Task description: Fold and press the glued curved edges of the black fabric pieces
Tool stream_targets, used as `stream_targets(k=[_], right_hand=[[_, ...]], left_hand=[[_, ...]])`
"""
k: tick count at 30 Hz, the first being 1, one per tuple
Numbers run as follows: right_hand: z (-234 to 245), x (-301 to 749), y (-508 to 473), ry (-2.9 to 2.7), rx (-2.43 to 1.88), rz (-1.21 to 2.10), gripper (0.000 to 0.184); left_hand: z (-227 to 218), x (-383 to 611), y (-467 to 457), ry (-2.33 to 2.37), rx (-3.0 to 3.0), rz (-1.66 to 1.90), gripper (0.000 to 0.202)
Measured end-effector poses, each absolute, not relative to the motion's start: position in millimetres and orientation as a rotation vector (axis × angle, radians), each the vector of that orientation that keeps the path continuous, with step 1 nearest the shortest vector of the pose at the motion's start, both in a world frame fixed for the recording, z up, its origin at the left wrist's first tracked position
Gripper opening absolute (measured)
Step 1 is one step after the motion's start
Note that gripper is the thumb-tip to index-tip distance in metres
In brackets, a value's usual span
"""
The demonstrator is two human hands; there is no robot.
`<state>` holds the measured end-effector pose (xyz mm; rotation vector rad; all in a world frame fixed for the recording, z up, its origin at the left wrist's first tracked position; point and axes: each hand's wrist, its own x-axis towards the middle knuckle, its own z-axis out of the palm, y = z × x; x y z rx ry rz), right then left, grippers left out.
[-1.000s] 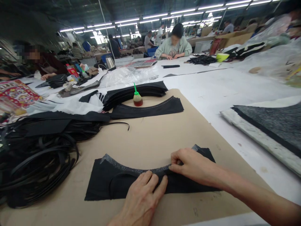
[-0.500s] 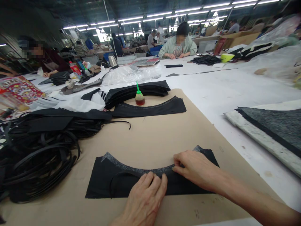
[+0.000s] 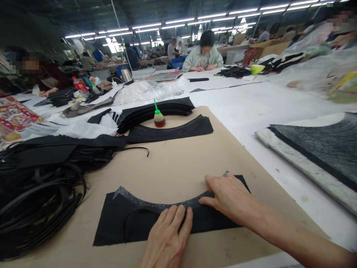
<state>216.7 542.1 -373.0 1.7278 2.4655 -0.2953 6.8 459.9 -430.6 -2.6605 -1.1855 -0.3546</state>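
A black fabric piece [image 3: 111,219] with a curved, speckled grey upper edge lies flat on brown paper. My left hand [image 3: 170,232] rests on its middle, fingers stretched out, the tips just below the curve. A thin black strip [image 3: 126,219] loops over the fabric and runs toward those fingers. At the right part of the curved edge is my right hand [image 3: 230,193], with thumb and forefinger apart and touching the fabric; its other fingers are partly hidden. Beyond the hands, a small glue bottle [image 3: 159,120] with a green nozzle stands beside another curved black piece [image 3: 173,131].
Black strips and cut pieces [image 3: 41,208] are heaped at the left. Behind the bottle lies a stack of curved black pieces [image 3: 156,109]. Grey speckled material [image 3: 315,149] lies at the right. A co-worker [image 3: 203,56] sits across the white table [image 3: 234,100].
The view has shifted, so the table's things appear further left. My right thumb and forefinger have parted from a pinch at the curved edge. My left hand stays on the fabric.
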Motion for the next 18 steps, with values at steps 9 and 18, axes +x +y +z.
stream_targets(k=[9,18], right_hand=[[-369,276,565,2.302,1.917,-1.164,0.012],[-385,279,564,2.286,1.941,-1.197,0.006]], left_hand=[[-444,11,465,-1.188,-2.720,-0.296,0.044],[-439,21,469,-1.203,-2.682,-0.254,0.056]])
